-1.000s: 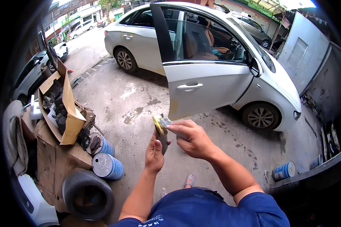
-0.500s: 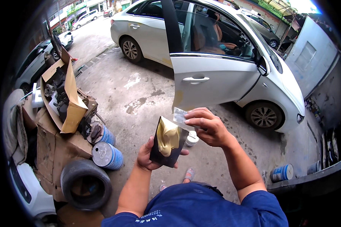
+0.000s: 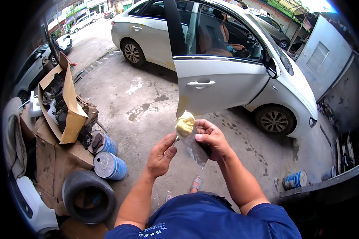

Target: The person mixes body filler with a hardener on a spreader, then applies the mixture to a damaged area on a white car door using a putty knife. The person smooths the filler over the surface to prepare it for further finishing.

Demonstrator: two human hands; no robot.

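Observation:
A lump of pale yellow paste [image 3: 185, 124] sits at the top of a shiny, translucent-looking sheet [image 3: 197, 155], with a dark piece partly behind it. My left hand [image 3: 160, 155] is closed, pinching a thin edge left of the paste; which piece that is I cannot make out. My right hand [image 3: 213, 141] is closed around the sheet's right side, thumb just below the paste. Beyond my hands stands the white car's open front door [image 3: 223, 89], with a yellowish patch low on its edge.
At left are cardboard boxes [image 3: 73, 115] with dark parts, blue-labelled drums [image 3: 109, 165], a loose tyre [image 3: 87, 193] and a white panel [image 3: 36, 203]. At right are a blue pail [image 3: 295, 179], a low ledge and a grey metal door [image 3: 323, 59]. Other cars stand behind.
The dark board with paste was upright and facing me in my left hand. My hands have come together; the paste now sits higher, over the translucent sheet, and my right hand is lower.

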